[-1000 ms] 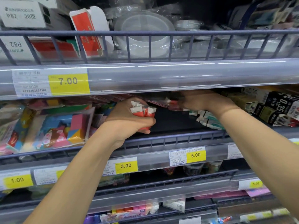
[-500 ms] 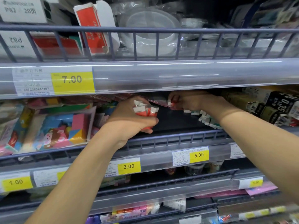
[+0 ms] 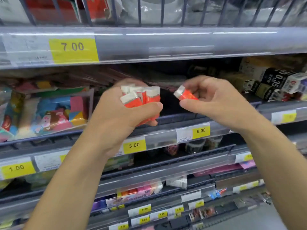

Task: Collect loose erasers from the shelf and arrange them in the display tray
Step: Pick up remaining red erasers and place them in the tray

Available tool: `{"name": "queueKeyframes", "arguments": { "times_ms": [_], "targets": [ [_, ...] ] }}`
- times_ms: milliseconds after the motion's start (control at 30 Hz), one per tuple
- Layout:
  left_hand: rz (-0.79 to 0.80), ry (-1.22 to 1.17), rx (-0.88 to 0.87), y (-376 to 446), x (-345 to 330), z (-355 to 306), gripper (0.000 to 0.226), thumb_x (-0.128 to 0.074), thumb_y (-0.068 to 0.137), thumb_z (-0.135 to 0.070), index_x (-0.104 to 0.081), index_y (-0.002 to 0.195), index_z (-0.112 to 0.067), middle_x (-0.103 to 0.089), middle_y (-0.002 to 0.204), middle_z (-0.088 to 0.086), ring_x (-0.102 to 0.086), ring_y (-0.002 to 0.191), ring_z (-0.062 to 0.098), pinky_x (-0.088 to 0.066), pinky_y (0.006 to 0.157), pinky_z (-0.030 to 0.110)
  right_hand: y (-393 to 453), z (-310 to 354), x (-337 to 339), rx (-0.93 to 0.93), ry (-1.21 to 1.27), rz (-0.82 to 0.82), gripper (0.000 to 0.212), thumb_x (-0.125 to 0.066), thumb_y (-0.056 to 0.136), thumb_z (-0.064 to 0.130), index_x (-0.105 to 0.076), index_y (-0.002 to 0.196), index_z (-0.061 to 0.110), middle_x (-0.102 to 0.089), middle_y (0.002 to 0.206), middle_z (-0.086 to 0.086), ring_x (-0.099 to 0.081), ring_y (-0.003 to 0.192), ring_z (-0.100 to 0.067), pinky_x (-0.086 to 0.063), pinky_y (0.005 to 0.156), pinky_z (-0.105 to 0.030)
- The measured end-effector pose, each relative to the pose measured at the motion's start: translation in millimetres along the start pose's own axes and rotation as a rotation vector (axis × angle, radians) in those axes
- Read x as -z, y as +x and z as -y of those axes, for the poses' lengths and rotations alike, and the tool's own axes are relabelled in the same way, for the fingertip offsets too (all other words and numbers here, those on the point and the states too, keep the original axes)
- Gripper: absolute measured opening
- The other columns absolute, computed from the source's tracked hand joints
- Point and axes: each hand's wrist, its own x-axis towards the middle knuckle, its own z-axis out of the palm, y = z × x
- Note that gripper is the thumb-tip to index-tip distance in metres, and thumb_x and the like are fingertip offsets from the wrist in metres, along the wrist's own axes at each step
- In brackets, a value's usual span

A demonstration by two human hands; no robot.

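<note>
Both my hands hold erasers in front of the shelf (image 3: 166, 123)
My left hand (image 3: 119, 117) grips a bunch of red-sleeved erasers (image 3: 141, 97); my right hand (image 3: 216, 103) pinches one eraser (image 3: 185, 95) just beside them

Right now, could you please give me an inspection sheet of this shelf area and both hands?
Surface: grey wire-fronted shelf, dark gap behind the hands.
Job's things: bundle of orange-sleeved erasers in the left hand; single eraser in the right hand. Display tray: nothing seen.
Clutter: colourful packets at left; black and white boxes at right.
Grip: left wraps the bundle; right pinches the single eraser.
Cables: nothing seen.
Surroundings: yellow price tags 7.00, 3.00, 5.00; more stocked shelves below.
</note>
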Motion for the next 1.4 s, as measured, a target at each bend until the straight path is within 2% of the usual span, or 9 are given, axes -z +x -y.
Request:
{"name": "queueKeyframes", "arguments": {
  "times_ms": [133, 367, 533, 667, 767, 933, 1133, 1267, 1400],
  "targets": [
    [0.121, -0.088, 0.038, -35.7, 6.5, 17.8, 0.037, -0.088, 0.063, -0.019, -0.072, 0.097, -0.023, -0.076, 0.087, 0.011, -0.072, 0.067, 0.029, -0.058, 0.06, 0.031, -62.4, -8.0, -17.7, -0.07, 0.24, -0.012, 0.028, -0.079, 0.084, 0.017, -0.068, 0.11, 0.018, -0.07, 0.099, -0.002, -0.064, 0.085, -0.013, -0.05, 0.072, -0.018],
    [0.21, -0.145, 0.422, -105.6, 16.8, 108.9, 0.039, -0.089, 0.062, -0.014, -0.071, 0.097, -0.018, -0.075, 0.084, 0.016, -0.07, 0.064, 0.027, -0.057, 0.06, 0.028, -179.6, -79.5, -92.5, -0.444, 0.463, -0.004, 0.026, -0.077, 0.086, 0.011, -0.067, 0.11, 0.017, -0.068, 0.091, 0.001, -0.058, 0.073, -0.015, -0.049, 0.063, -0.024],
    [0.119, -0.063, 0.76, -172.7, 35.5, 187.3, 0.043, -0.09, 0.056, -0.016, -0.071, 0.094, -0.017, -0.075, 0.082, 0.016, -0.07, 0.065, 0.026, -0.06, 0.062, 0.029, -263.2, -132.5, -150.5, -0.804, 0.557, -0.108, 0.028, -0.075, 0.085, -0.003, -0.071, 0.107, 0.014, -0.072, 0.092, -0.013, -0.062, 0.082, -0.021, -0.051, 0.063, -0.028],
    [0.028, 0.0, 0.936, -237.6, 55.0, 227.9, 0.04, -0.087, 0.053, -0.018, -0.071, 0.09, -0.019, -0.074, 0.077, 0.011, -0.068, 0.065, 0.022, -0.058, 0.062, 0.026, -317.0, -158.3, -176.0, -0.996, 0.482, -0.065, 0.025, -0.073, 0.085, -0.005, -0.071, 0.105, 0.009, -0.072, 0.097, -0.022, -0.06, 0.075, -0.018, -0.052, 0.062, -0.025],
    [-0.05, 0.021, 1.005, -287.6, 65.3, 241.7, 0.039, -0.085, 0.051, -0.02, -0.069, 0.087, -0.016, -0.071, 0.076, 0.013, -0.064, 0.067, 0.024, -0.056, 0.061, 0.031, -349.3, -169.1, -184.2, -1.082, 0.395, 0.03, 0.021, -0.074, 0.086, -0.002, -0.071, 0.105, 0.007, -0.072, 0.09, -0.016, -0.059, 0.069, -0.015, -0.052, 0.062, -0.025],
    [-0.276, 0.012, 1.115, -367.6, 70.6, 240.3, 0.06, -0.088, 0.048, -0.02, -0.066, 0.102, -0.01, -0.072, 0.081, 0.009, -0.069, 0.069, 0.023, -0.058, 0.06, 0.029, -383.6, -175.8, -190.8, -1.127, 0.312, 0.199, 0.018, -0.074, 0.087, 0.001, -0.071, 0.103, 0.01, -0.072, 0.087, -0.005, -0.063, 0.07, -0.01, -0.053, 0.061, -0.024],
    [-0.488, 0.016, 1.104, -452.1, 88.3, 209.4, 0.044, -0.085, 0.062, -0.016, -0.065, 0.1, -0.004, -0.07, 0.078, 0.013, -0.065, 0.061, 0.019, -0.053, 0.053, 0.022, -376.9, -151.2, -231.0, -1.056, 0.289, 0.427, 0.022, -0.073, 0.089, 0.005, -0.068, 0.11, 0.012, -0.072, 0.094, -0.005, -0.064, 0.077, -0.015, -0.053, 0.068, -0.031],
    [-0.634, -0.016, 1.08, -498.1, 111.0, 186.6, 0.056, -0.091, 0.055, -0.029, -0.066, 0.1, -0.007, -0.071, 0.081, 0.016, -0.068, 0.069, 0.024, -0.058, 0.065, 0.035, -353.3, -114.9, -281.4, -0.937, 0.322, 0.575, 0.025, -0.073, 0.09, 0.005, -0.066, 0.114, 0.009, -0.072, 0.096, -0.007, -0.064, 0.079, -0.015, -0.052, 0.069, -0.029],
    [-0.813, -0.13, 1.043, -543.5, 144.6, 169.4, 0.049, -0.093, 0.061, -0.013, -0.068, 0.102, -0.008, -0.074, 0.09, 0.019, -0.074, 0.079, 0.028, -0.061, 0.069, 0.036, -335.3, -74.4, -338.5, -0.823, 0.346, 0.701, 0.025, -0.07, 0.09, 0.001, -0.066, 0.114, 0.008, -0.069, 0.092, -0.004, -0.06, 0.075, -0.012, -0.05, 0.065, -0.023]
  ]
}}
